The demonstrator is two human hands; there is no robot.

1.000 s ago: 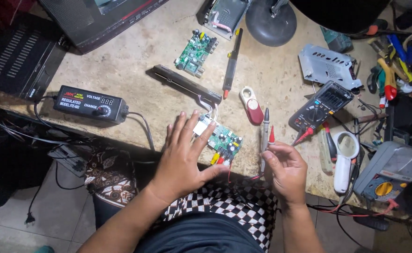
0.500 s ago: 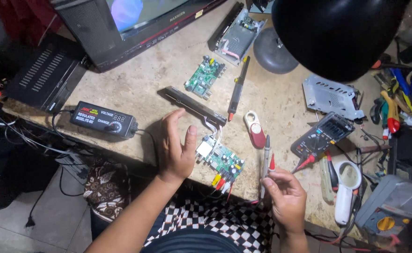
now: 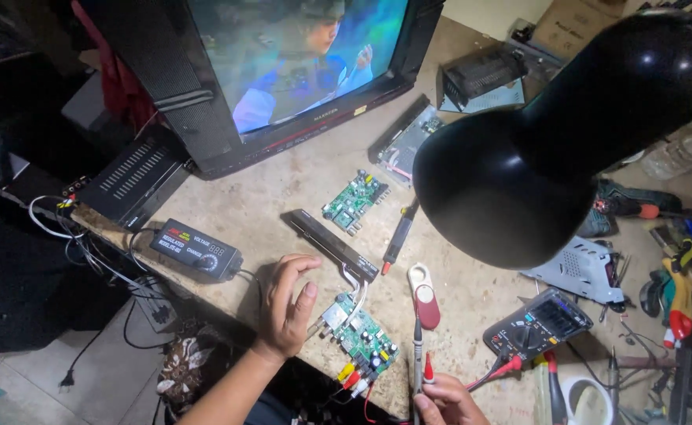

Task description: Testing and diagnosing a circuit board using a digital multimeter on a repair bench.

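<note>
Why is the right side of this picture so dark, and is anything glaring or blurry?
Head view: a black lamp shade close to the camera blocks the upper right; the television screen glows bright and washed out; the workbench is evenly lit; the left hand and the circuit board look sharp; edges bend slightly.

The lamp shade is glossy black; the desk looks rough, matt stone; the green circuit board carries shiny metal parts.

Two green circuit boards are lying on the table, one near and one farther off. Two test probes (one red, one black) are standing up. One multimeter is sitting there.
</note>
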